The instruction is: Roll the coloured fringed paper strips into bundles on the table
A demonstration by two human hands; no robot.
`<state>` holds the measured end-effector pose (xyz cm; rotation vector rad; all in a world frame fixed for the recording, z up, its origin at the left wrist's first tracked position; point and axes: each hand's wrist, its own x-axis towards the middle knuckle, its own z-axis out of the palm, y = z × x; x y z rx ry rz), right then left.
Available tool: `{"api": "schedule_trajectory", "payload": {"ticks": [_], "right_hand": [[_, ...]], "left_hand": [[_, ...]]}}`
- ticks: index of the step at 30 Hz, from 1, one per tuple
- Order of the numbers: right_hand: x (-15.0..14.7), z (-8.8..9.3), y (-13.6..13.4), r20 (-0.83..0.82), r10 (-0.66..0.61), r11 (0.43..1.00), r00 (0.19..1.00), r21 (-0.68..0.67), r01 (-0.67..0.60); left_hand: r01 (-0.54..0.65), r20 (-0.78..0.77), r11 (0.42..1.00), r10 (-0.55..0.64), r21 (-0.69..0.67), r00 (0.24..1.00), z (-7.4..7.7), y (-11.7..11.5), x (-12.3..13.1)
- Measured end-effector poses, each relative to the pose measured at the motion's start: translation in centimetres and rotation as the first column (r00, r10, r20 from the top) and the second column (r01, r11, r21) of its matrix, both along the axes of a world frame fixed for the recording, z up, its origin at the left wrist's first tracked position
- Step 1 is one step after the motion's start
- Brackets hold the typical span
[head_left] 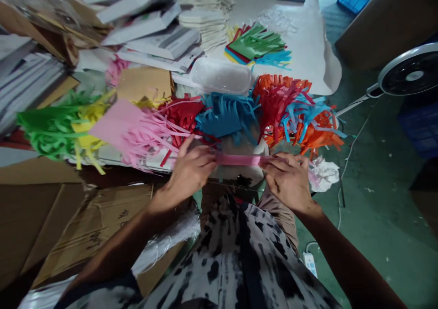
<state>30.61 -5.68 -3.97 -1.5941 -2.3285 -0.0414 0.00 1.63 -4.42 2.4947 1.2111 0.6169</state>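
A flat pink strip (239, 159), perhaps folded tissue paper, stretches level between my two hands at the table's front edge. My left hand (193, 170) is closed on its left end, fingers bent over the top. The right end is gripped by my right hand (285, 174), its fingers curled down. Just beyond lie fringed paper bundles: a pink one (133, 128) left of my left hand, a red one (183, 112), a blue one (226, 115) behind the strip, and a dark red one (280, 101) with orange and light blue fringes beside it. The strip is slightly blurred.
Green fringe (51, 126) and yellow fringe (89, 117) lie at the left. Behind are a white plastic tray (221, 75), stacked white boxes (164, 42) and layered colored fringe sheets (258, 44). A fan (412, 74) stands at right; crumpled white paper (325, 174) sits near my right hand.
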Motion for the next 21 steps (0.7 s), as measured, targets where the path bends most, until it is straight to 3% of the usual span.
{"api": "schedule_trajectory", "payload": {"ticks": [3, 5, 6, 7, 8, 9, 11, 15, 21], "right_hand": [[0.4, 0.2, 0.3, -0.017, 0.019, 1.000, 1.000, -0.014, -0.019], [0.2, 0.3, 0.5, -0.018, 0.019, 1.000, 1.000, -0.022, -0.019], [0.1, 0.4, 0.6, -0.016, 0.018, 0.999, 1.000, -0.030, -0.019], [0.0, 0.5, 0.7, -0.012, 0.016, 0.999, 1.000, -0.042, -0.016], [0.0, 0.5, 0.8, -0.009, 0.013, 0.999, 1.000, -0.049, -0.014], [0.0, 0.6, 0.8, -0.007, 0.009, 0.999, 1.000, -0.053, -0.010], [0.0, 0.7, 1.0, 0.005, -0.001, 0.998, 1.000, -0.067, 0.001], [0.1, 0.9, 1.3, 0.052, 0.007, 0.996, 0.999, -0.088, -0.002], [-0.3, 0.9, 1.8, 0.129, 0.022, 0.996, 0.991, -0.084, -0.012]], "left_hand": [[-0.073, -0.066, 0.975, 0.089, 0.209, 0.994, 1.7, 0.0, -2.3], [-0.167, -0.043, 0.927, 0.192, 0.335, 0.981, 2.4, -0.3, -1.9], [-0.167, -0.014, 0.919, 0.184, 0.357, 0.983, 2.6, -0.5, -0.9], [-0.120, 0.008, 0.930, 0.125, 0.347, 0.992, 2.5, -0.7, 0.3], [0.011, 0.036, 0.941, -0.024, 0.338, 0.999, 2.2, -0.8, 1.9], [0.156, -0.008, 0.941, -0.161, 0.300, 0.987, 1.8, -0.9, 3.5], [0.319, -0.126, 0.925, -0.298, 0.209, 0.946, 0.7, -0.7, 6.4], [0.341, -0.271, 0.930, -0.297, 0.136, 0.916, -0.7, 0.0, 9.1], [0.314, -0.311, 0.936, -0.253, 0.161, 0.916, -0.3, -0.2, 8.9]]}}
